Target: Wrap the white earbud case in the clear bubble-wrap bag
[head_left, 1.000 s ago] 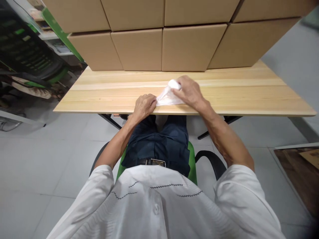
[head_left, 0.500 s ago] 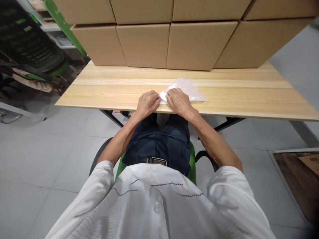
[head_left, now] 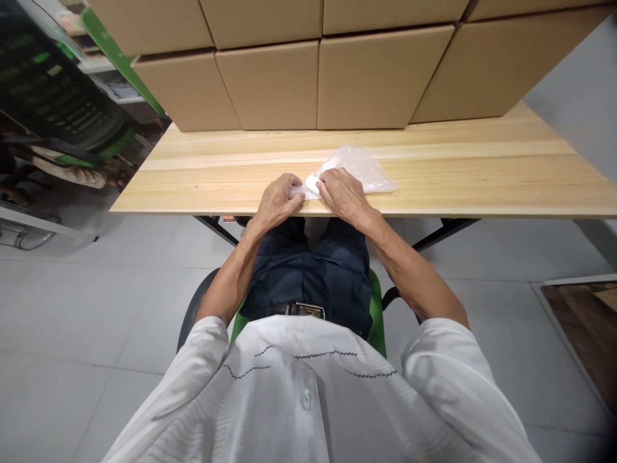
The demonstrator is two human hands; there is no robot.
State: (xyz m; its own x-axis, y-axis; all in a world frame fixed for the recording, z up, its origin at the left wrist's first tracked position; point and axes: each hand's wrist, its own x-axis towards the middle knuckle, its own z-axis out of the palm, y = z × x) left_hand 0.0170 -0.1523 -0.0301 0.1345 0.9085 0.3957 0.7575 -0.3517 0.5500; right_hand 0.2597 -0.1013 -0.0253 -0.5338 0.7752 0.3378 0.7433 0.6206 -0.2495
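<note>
A translucent plastic bag [head_left: 362, 168] lies on the wooden table [head_left: 216, 170] near its front edge. Between my hands a small smooth white object [head_left: 312, 184] shows at the bag's left part; its kind cannot be made out. My left hand [head_left: 280, 198] pinches the bag's left end between thumb and fingers. My right hand [head_left: 343, 193] curls over the bag and the white object's right side, fingers closed on them. The palm side of the right hand is hidden.
Cardboard boxes [head_left: 270, 87] stand stacked in two visible rows along the table's back. A black and green chair [head_left: 72, 96] is at the far left, with part of another person beside it. A brown panel [head_left: 585, 334] lies on the floor at right.
My left hand has moved slightly left, away from the right, drawing out the bag's end. More of the bag shows between the hands. The view has shifted slightly.
</note>
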